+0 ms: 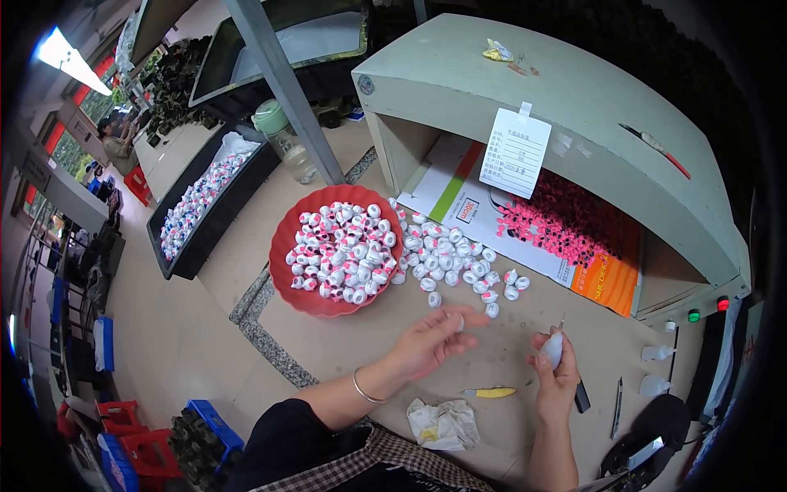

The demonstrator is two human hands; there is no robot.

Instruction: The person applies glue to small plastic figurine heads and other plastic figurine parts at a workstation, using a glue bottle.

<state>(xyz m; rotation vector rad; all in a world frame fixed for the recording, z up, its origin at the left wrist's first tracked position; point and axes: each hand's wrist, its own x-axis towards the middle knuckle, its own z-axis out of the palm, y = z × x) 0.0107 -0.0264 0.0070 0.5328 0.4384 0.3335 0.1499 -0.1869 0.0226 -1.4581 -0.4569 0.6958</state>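
Note:
My left hand [428, 343] is over the table, thumb and forefinger closed on a small white piece [459, 323], mostly hidden; the other fingers reach out to the right. In my right hand [557, 381] is a small white squeeze bottle [552, 349] with a thin needle tip, pointing up and away. Beyond my left hand lie loose small white rounded pieces [447, 250]. To their left, a red scalloped bowl [281, 275] is heaped with similar white pieces bearing pink parts. Many small pink-and-black parts [549, 230] lie on printed cardboard [443, 168] under the shelf.
A beige arched shelf [492, 61] stands at the back, with a paper tag [515, 152]. Nearer me lie a yellow-handled knife [492, 393] and a crumpled cloth [443, 425]. Two small bottles [656, 353] and tweezers [616, 408] are at right. A black tray [215, 221] stands far left.

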